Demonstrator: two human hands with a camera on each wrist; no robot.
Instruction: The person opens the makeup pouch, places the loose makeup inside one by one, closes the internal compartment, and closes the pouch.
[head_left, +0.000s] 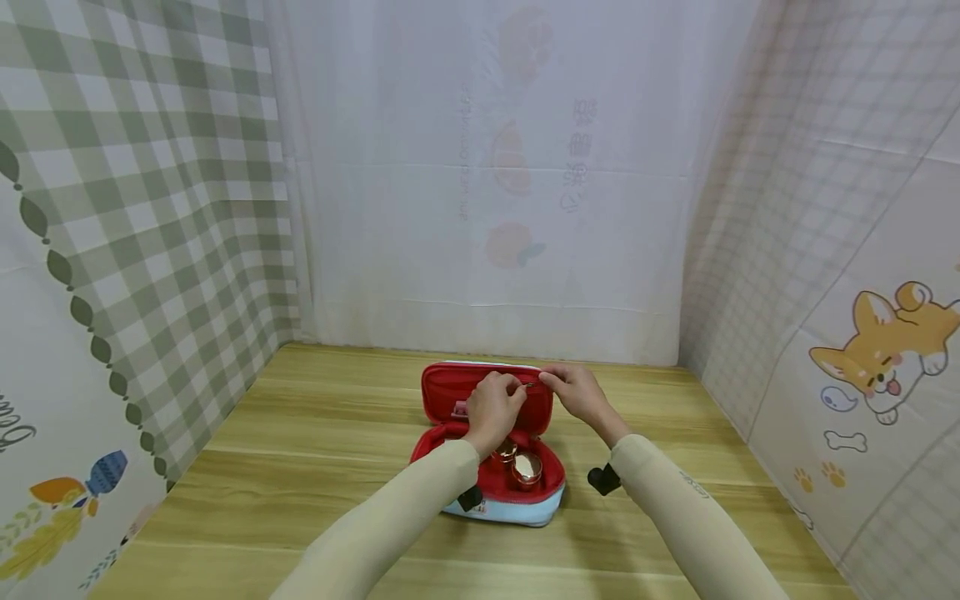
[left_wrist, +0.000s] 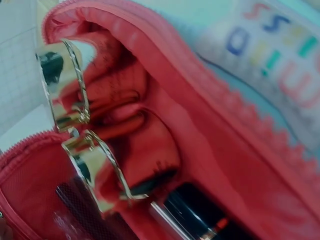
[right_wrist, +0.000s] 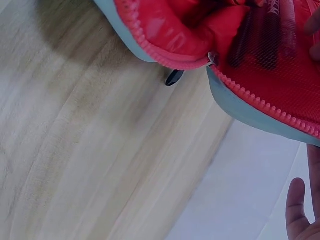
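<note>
A light-blue zip pouch (head_left: 536, 510) with a red lining lies unfolded on the table, its lid (head_left: 438, 392) raised at the back. My left hand (head_left: 495, 410) reaches across the pouch and pinches a small zipper pull (head_left: 529, 384) at the lid's mesh pocket. With my right hand (head_left: 581, 394) I hold the lid's upper right edge; in the right wrist view its fingers (right_wrist: 296, 202) show behind the lid. Two shiny gold round pieces (head_left: 527, 471) sit in the pouch. Beside them is a black tube (left_wrist: 192, 210) with a metallic band.
Dark slim sticks (right_wrist: 270, 40) show behind the lid's mesh. The wood-grain table (head_left: 330, 450) bears the pouch. A white curtain (head_left: 390, 250) hangs behind, a green checked cloth (head_left: 210, 167) at the left and a dog-print cloth (head_left: 892, 358) at the right.
</note>
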